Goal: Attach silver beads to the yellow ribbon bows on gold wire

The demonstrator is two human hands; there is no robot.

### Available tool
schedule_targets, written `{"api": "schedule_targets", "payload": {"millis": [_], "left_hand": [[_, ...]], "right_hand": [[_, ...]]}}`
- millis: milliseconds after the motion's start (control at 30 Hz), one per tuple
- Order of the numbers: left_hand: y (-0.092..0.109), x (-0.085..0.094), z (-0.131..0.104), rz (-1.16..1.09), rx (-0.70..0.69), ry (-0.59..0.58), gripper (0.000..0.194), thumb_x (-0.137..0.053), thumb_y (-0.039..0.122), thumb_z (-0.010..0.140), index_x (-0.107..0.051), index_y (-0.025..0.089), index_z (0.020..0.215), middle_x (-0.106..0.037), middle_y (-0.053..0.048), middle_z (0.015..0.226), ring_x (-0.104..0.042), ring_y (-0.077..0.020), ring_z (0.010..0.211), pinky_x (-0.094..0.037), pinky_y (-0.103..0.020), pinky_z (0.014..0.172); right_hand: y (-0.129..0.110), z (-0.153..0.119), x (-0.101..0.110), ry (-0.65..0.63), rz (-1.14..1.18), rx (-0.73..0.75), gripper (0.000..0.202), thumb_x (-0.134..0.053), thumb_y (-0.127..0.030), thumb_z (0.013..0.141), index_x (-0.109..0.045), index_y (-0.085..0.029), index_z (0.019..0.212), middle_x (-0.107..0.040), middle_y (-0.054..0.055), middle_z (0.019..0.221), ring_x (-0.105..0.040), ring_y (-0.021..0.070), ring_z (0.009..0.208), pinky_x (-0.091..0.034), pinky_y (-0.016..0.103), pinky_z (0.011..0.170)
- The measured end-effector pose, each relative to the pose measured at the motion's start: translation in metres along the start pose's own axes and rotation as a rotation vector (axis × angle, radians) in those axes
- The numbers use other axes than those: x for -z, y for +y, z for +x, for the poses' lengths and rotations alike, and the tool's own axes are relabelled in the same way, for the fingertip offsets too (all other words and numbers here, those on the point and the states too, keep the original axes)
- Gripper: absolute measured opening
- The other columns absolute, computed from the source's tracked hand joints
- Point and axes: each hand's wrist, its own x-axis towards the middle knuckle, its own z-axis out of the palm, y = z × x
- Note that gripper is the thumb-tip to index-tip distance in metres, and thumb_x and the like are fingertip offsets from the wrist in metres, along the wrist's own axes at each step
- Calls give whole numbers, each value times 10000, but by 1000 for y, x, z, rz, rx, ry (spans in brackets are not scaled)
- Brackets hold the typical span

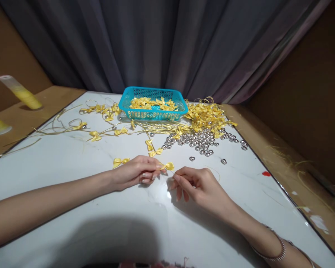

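Observation:
Near the middle of the white table (128, 223), my left hand (143, 170) pinches a small yellow ribbon bow (169, 166) by its left side. Just right of it, my right hand (194, 182) is closed in a pinch on a thin strand that runs down from the bow. A second yellow bow (121, 161) lies on the table behind my left wrist. Two more bows (155, 152) rest a little beyond my fingers. Silver beads (197, 139) are scattered behind my right hand.
A turquoise basket (153, 114) at the back holds yellow bows. A heap of bows with gold cord (205, 115) sits to its right. Gold strands (162, 127) lie before the basket. Yellow ribbon rolls (26, 96) stand at the left. A red scrap (266, 174) is near the right edge.

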Motion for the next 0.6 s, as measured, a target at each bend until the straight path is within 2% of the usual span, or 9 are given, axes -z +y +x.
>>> {"api": "schedule_targets", "payload": {"millis": [267,467,600], "left_hand": [[1,-5,-1,91,-17,36,185,-669,274,733,-637,93,754,-435,53,489,-228,-39,424,-172,-214,434],[0,-12,-3,153,5,10,223,-669,310,736,-606,98,707,-478,35,497,-291,-44,419,-159,-215,424],[-3,-17,-4,154,-14,116,262,-684,338,724,-578,103,677,-514,19,529,-313,-46,435,-191,-205,421]], "right_hand": [[1,0,-5,40,-139,32,278,-411,-196,853,-589,-154,643,-542,-9,441,-471,93,401,-341,224,462],[4,4,-7,29,-198,58,270,-407,-195,851,-533,-169,613,-519,-19,432,-409,86,384,-285,237,447],[6,7,-11,67,-206,57,278,-416,-222,864,-536,-172,618,-527,-16,442,-427,92,399,-300,240,457]]}}
